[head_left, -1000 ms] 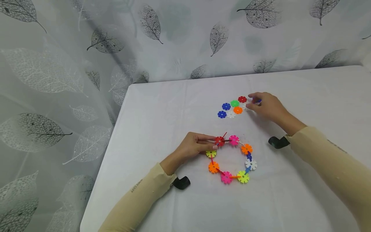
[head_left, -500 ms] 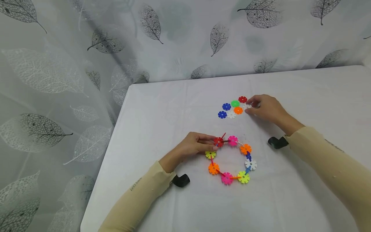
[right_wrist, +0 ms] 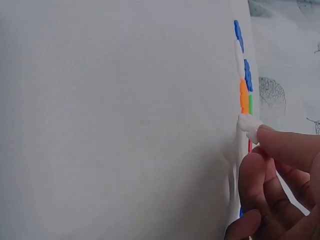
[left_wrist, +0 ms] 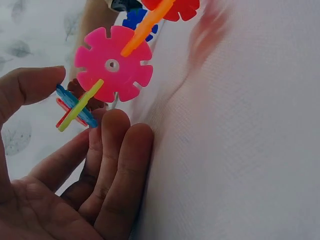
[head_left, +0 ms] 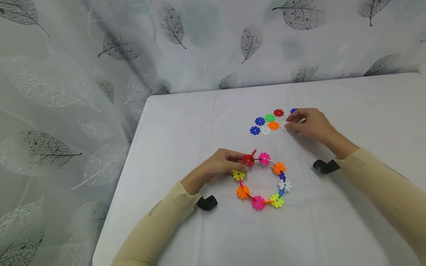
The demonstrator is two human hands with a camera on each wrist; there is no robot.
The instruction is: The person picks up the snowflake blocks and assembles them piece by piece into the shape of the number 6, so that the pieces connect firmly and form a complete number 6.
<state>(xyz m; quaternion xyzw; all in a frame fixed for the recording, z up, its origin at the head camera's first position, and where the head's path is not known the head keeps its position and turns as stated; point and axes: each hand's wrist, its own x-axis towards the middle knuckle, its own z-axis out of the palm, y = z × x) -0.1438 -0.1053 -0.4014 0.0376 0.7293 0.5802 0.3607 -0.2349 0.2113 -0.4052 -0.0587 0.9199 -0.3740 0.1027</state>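
A ring of interlocking plastic notched discs (head_left: 258, 203) in several colours lies on the white table. My left hand (head_left: 217, 165) pinches the ring at its upper left, by the red disc (head_left: 248, 160) and yellow disc (head_left: 239, 175). Close up in the left wrist view, the thumb and fingers hold a blue disc (left_wrist: 70, 100) seen edge-on, joined to a yellow one. Farther back, my right hand (head_left: 311, 123) pinches a loose white disc (right_wrist: 248, 125) between thumb and finger, its near edge tilted up off the table.
Left of the right hand lie loose discs: blue (head_left: 254, 130), white (head_left: 265, 130), orange (head_left: 273, 125), green (head_left: 270, 117) and red (head_left: 278, 113). Another blue disc (head_left: 294, 110) is partly behind the right hand. A leaf-print curtain (head_left: 199, 44) hangs behind the table (head_left: 186, 140).
The right hand has closed on the white disc and drawn it slightly right, away from the orange one. The left hand and ring have shifted a little left.
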